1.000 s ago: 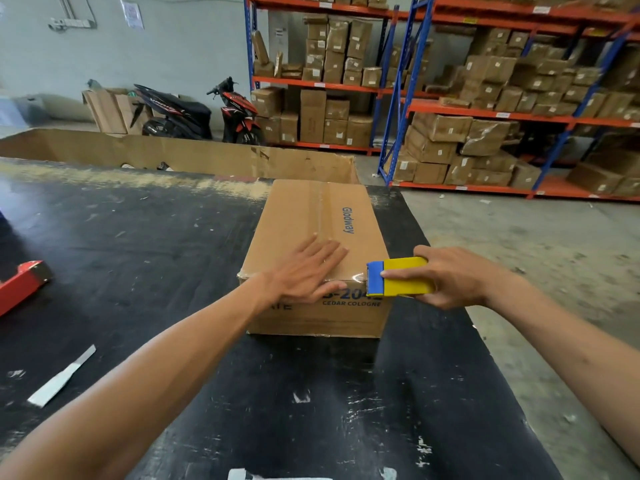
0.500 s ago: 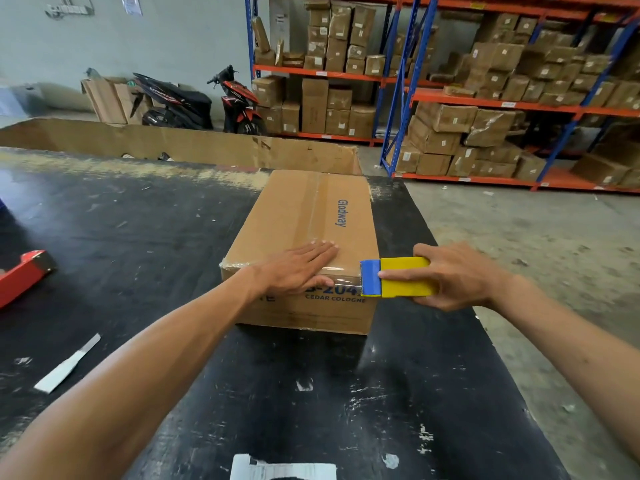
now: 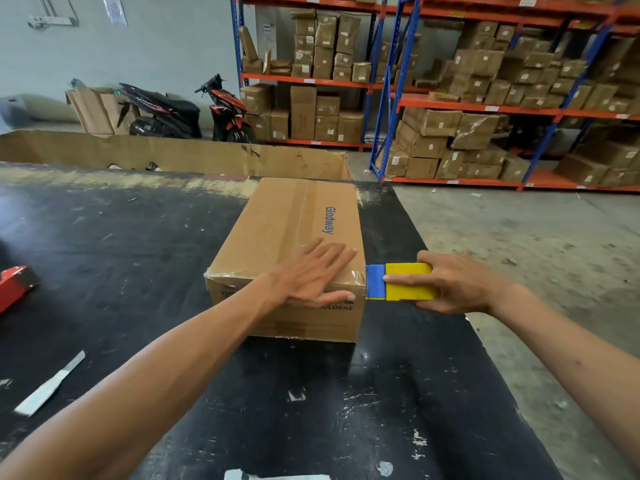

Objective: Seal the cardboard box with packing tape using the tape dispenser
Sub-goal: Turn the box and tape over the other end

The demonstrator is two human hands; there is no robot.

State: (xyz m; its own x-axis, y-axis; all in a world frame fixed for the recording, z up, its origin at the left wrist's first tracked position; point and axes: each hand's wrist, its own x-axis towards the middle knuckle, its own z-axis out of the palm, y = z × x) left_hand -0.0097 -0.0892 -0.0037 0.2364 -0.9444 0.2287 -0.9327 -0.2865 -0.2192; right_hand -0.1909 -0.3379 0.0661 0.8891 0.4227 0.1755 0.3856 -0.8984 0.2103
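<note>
A closed brown cardboard box (image 3: 287, 230) printed "Glodway" lies on the black table (image 3: 121, 271), with clear tape along its top seam and over its near edge. My left hand (image 3: 311, 275) presses flat on the box's near top edge, fingers spread, thumb down the front face. My right hand (image 3: 453, 285) grips a yellow and blue tape dispenser (image 3: 398, 282), whose blue end touches the box's near right corner. A short stretch of clear tape runs from the dispenser onto that corner.
A red tool (image 3: 14, 285) lies at the table's left edge, and a white strip (image 3: 52, 386) lies near the front left. A long open carton (image 3: 173, 154) stands behind the table. Shelving racks (image 3: 485, 109) with boxes and a parked motorcycle (image 3: 187, 112) fill the background.
The near end of the box has swung left. My left hand has stayed flat on the box's near edge. The dispenser has stayed at the near right corner.
</note>
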